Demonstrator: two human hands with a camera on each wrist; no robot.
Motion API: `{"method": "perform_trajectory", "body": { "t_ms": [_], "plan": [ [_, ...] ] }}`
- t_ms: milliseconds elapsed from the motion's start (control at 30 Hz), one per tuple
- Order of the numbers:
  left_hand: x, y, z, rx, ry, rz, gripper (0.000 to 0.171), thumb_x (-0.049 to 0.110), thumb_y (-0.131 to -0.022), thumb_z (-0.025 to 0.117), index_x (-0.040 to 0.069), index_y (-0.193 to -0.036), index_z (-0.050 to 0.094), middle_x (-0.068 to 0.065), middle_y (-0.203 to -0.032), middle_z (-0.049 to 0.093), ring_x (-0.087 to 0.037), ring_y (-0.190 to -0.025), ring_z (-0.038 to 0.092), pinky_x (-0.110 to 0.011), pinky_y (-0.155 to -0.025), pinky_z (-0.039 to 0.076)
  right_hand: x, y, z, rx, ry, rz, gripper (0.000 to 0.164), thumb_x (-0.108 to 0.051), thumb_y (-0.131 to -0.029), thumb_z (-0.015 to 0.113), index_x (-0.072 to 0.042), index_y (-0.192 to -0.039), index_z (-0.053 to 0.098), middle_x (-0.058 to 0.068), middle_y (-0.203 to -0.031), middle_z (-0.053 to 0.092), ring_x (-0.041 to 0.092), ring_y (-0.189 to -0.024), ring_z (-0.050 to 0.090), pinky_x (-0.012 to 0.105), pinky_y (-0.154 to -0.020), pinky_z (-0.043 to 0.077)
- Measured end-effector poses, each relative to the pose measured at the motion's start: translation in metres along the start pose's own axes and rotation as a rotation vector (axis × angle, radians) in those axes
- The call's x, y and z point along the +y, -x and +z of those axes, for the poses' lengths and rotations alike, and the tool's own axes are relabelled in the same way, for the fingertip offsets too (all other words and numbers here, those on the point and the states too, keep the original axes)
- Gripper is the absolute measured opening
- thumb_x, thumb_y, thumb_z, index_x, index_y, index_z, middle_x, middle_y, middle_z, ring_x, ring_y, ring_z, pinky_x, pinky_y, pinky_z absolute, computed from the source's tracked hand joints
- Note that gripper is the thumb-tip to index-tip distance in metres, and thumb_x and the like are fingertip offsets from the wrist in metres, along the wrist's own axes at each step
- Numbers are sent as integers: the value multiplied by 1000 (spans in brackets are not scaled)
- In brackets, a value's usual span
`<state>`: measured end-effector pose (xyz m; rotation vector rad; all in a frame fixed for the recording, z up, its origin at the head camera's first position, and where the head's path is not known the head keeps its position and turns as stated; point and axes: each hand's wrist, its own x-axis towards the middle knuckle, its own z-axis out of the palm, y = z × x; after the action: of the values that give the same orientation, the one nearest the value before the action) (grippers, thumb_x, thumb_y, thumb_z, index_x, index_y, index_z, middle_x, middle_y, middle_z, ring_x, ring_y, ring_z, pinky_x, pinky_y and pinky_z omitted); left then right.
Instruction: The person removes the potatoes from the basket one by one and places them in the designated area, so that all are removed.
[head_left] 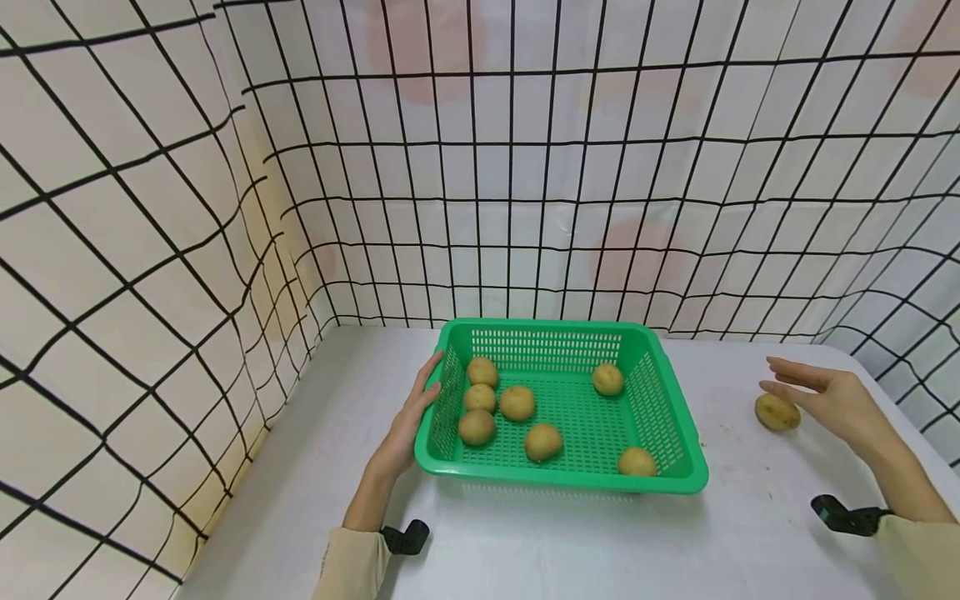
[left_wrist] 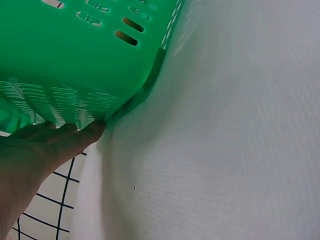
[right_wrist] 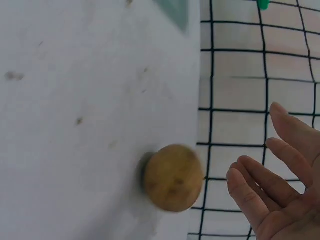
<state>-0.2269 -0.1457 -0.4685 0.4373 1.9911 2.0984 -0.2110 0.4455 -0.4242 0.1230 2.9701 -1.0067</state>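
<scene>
A green plastic basket (head_left: pixel 558 477) with slotted walls stands mid-table and holds several potatoes (head_left: pixel 517 403), most of them toward its left side. My left hand (head_left: pixel 405 425) lies along the basket's left wall, its fingers straight against the slots under the rim; the left wrist view shows the fingertips (left_wrist: pixel 95 129) at the wall's lower part. To the right of the basket, a single potato (head_left: pixel 777 412) sits on the white table. My right hand (head_left: pixel 836 404) hovers over that potato with fingers extended; in the right wrist view a gap shows between the fingers and the potato (right_wrist: pixel 173 178).
A black wire grid (head_left: pixel 525 200) lined with pale sheeting rises behind the table and along both sides. Small brown crumbs (head_left: pixel 768 495) are scattered on the white tabletop (head_left: pixel 540 550) right of the basket. A black camera (head_left: pixel 405 537) is strapped at each wrist.
</scene>
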Motion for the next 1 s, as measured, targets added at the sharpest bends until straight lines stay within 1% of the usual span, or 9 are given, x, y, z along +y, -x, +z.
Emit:
{"method": "perform_trajectory", "body": {
  "t_ms": [100, 167, 300, 400, 500, 567, 700, 800, 1000],
  "plan": [
    [0, 0, 0, -1, -2, -1, 56, 38, -112, 30, 40, -165, 10, 1, -175, -3, -36, -162, -6, -71, -124, 5, -18, -4, -2, -23, 4, -14, 77, -54, -104, 54, -5, -160, 35, 35, -154, 41, 64, -145, 23, 84, -98, 27],
    [1, 1, 0, 0, -3, -1, 56, 39, -112, 30, 40, -165, 11, 1, -175, -2, -35, -162, -5, -70, -124, 6, -31, -7, -2, -25, 4, -24, 79, -57, -102, 57, -7, -160, 37, 33, -155, 41, 63, -145, 26, 84, -99, 27],
    [2, 1, -1, 3, 1, -2, 56, 38, -112, 30, 41, -165, 11, 1, -175, -2, -35, -162, -4, -70, -124, 7, -56, -14, -2, -32, -32, -54, 81, -59, -98, 62, -9, -158, 41, 29, -159, 40, 59, -146, 28, 81, -102, 29],
    [2, 1, -1, 3, 5, -1, 56, 38, -112, 30, 40, -165, 11, 0, -175, -1, -36, -162, -3, -70, -124, 7, -74, -17, -2, -58, -63, -57, 83, -62, -96, 63, -13, -159, 41, 25, -162, 38, 57, -150, 25, 82, -104, 26],
    [2, 1, 0, -1, 4, -5, 56, 39, -112, 30, 40, -165, 11, -1, -175, -1, -37, -161, -2, -70, -124, 8, -91, -19, -1, -80, -75, -67, 83, -63, -96, 62, -15, -160, 40, 22, -164, 35, 55, -152, 23, 82, -106, 25],
    [1, 1, 0, -4, 6, -8, 56, 39, -112, 31, 40, -165, 10, -2, -175, -1, -38, -161, -1, -71, -123, 9, -101, -21, -1, -87, -87, -84, 80, -61, -97, 62, -16, -160, 40, 20, -164, 37, 54, -152, 24, 81, -106, 26],
    [0, 1, 0, -5, 12, -10, 56, 39, -112, 31, 41, -165, 10, -2, -175, -2, -39, -161, -1, -71, -123, 10, -120, -28, 2, -90, -117, -117, 77, -60, -98, 60, -18, -160, 41, 18, -163, 41, 48, -149, 35, 77, -108, 32],
    [1, 1, 0, -8, 20, -8, 56, 39, -112, 30, 41, -165, 10, -2, -175, -1, -39, -161, 0, -71, -123, 10, -133, -33, 5, -95, -135, -150, 76, -58, -99, 60, -17, -160, 40, 18, -162, 43, 45, -146, 40, 76, -108, 34],
    [2, 1, -1, -12, 22, -9, 55, 39, -113, 30, 42, -164, 11, -2, -175, 1, -38, -161, 2, -70, -123, 11, -161, -38, 15, -109, -168, -203, 74, -54, -100, 62, -17, -159, 41, 14, -162, 45, 45, -150, 36, 76, -111, 31]
  ]
}}
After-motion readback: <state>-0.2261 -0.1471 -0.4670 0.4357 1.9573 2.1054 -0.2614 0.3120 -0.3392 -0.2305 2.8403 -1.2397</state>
